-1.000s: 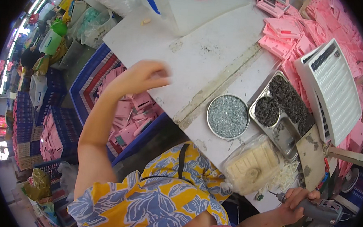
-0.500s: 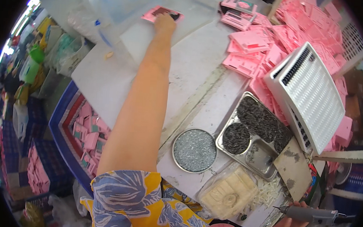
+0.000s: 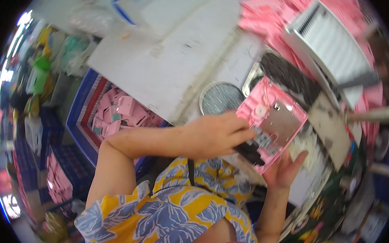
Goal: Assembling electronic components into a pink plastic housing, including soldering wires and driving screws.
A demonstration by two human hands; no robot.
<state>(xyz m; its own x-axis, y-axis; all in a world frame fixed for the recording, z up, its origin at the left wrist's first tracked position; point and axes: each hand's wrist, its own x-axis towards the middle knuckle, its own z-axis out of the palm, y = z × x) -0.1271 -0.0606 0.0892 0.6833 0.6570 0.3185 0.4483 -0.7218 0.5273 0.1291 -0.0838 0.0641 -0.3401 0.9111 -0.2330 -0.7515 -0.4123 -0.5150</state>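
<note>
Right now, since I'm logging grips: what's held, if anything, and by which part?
A pink case: the right hand holds its lower right edge; the left hand is at its left edge, grip unclear.

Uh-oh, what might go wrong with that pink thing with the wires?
The pink plastic casing is between the left hand and the right hand, and one right-hand digit sticks out away from it, so it might slip. Its thin wires loop past its edge and could snag. The round dish of tiny grey pieces looks close by; a bump might spill them.
</note>
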